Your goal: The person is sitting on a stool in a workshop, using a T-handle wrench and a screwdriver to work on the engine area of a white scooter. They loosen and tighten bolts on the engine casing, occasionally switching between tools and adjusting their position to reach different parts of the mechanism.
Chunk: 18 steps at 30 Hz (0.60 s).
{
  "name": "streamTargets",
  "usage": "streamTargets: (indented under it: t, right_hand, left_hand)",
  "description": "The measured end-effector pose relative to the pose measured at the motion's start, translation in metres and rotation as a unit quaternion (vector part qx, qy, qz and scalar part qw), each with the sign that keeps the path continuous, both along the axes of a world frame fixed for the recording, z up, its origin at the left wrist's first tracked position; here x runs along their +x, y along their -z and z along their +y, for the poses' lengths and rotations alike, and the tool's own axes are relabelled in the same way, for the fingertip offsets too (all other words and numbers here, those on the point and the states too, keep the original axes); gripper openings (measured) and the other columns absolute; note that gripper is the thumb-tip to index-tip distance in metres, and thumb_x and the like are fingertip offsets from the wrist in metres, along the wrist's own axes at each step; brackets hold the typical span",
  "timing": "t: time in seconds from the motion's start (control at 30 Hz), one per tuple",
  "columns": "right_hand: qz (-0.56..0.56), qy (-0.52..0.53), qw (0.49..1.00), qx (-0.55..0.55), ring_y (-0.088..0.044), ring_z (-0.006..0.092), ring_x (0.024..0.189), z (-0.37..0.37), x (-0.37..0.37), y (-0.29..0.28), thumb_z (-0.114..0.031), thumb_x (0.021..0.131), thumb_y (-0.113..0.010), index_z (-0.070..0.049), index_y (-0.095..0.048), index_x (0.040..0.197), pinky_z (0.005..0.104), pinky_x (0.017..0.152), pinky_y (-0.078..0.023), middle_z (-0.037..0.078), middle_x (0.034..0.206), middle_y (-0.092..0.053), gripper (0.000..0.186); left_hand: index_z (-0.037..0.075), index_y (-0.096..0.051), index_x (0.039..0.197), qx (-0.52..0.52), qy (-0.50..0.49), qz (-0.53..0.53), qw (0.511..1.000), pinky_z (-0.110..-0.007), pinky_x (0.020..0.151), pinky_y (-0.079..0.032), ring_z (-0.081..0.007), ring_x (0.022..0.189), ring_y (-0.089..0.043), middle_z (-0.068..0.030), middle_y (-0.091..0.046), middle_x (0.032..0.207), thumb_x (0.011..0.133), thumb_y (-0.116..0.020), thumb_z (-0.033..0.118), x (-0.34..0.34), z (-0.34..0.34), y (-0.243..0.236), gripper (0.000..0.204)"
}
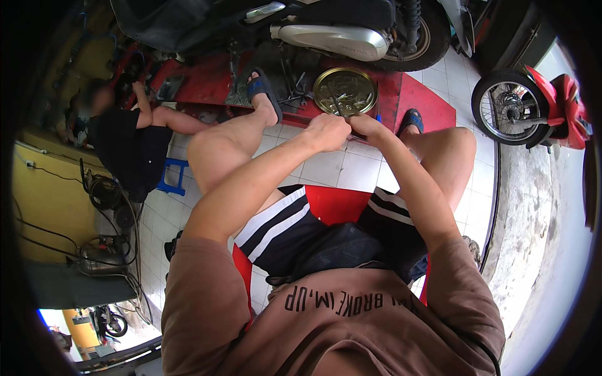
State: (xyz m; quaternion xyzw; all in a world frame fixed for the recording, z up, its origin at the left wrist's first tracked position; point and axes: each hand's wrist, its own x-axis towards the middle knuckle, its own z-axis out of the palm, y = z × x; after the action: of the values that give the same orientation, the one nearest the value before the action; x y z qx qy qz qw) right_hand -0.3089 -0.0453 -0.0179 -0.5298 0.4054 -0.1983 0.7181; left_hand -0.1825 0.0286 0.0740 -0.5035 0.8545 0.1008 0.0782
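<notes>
My left hand and my right hand meet in front of me, between my knees, with their fingers closed. A thin dark rod stands out from between them, over the near part of a round gold-coloured tray. Small metal parts lie in that tray; their kinds are too small to tell. Something dark shows under my right fingers, but the hands cover most of it. Just right of the tray is a slim blue-handled piece.
The tray rests on a low red platform with several metal tools. Above it stands a motorbike. A red motorbike is at right. Another person sits at left beside a blue stool. Hoses and cables hang lower left.
</notes>
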Motion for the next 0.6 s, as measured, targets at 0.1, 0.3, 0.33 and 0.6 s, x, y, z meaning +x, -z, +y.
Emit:
streamTargets:
  t: [0.1, 0.3, 0.33, 0.6]
  right_hand:
    - [-0.042, -0.018, 0.996, 0.072, -0.055, 0.0119, 0.060, -0.012, -0.005, -0.005, -0.017, 0.085, -0.057, -0.006, -0.064, 0.088, 0.0278, 0.051, -0.042, 0.003, 0.076, -0.063, 0.013]
    - [0.005, -0.010, 0.999, 0.053, -0.058, 0.0112, 0.070, -0.017, -0.007, -0.020, -0.020, 0.084, -0.059, -0.005, -0.063, 0.103, 0.0288, 0.060, -0.047, 0.003, 0.083, -0.065, 0.025]
    - [0.000, 0.006, 1.000, 0.022, -0.058, 0.0111, 0.072, -0.013, -0.007, -0.026, -0.021, 0.083, -0.059, -0.005, -0.063, 0.107, 0.0289, 0.062, -0.048, 0.003, 0.084, -0.065, 0.029]
    - [0.136, 0.012, 0.958, -0.253, -0.057, 0.0349, 0.114, -0.023, -0.019, -0.060, -0.030, 0.079, -0.061, -0.006, -0.056, 0.126, 0.0383, 0.099, -0.044, 0.021, 0.118, -0.061, 0.053]
  left_hand:
    - [0.003, -0.067, 0.075, -0.078, 0.059, -0.042, 0.994, -0.043, 0.065, -0.053, -0.0316, 0.074, -0.067, -0.0151, -0.067, 0.074, 0.072, -0.060, 0.008, 0.002, -0.007, -0.006, 0.009]
    - [0.004, -0.062, 0.077, -0.081, 0.194, -0.176, 0.962, -0.041, 0.062, -0.052, -0.0289, 0.071, -0.068, -0.0135, -0.066, 0.070, 0.075, -0.057, 0.010, 0.020, -0.039, -0.012, 0.008]
    - [0.004, -0.061, 0.078, -0.082, 0.201, -0.202, 0.955, -0.040, 0.062, -0.052, -0.0289, 0.071, -0.068, -0.0133, -0.066, 0.070, 0.076, -0.056, 0.011, 0.027, -0.045, -0.012, 0.009]
    - [0.005, -0.059, 0.084, -0.118, 0.212, -0.292, 0.925, -0.039, 0.060, -0.052, -0.0275, 0.070, -0.068, -0.0108, -0.068, 0.071, 0.080, -0.056, 0.014, 0.078, -0.123, -0.014, 0.010]
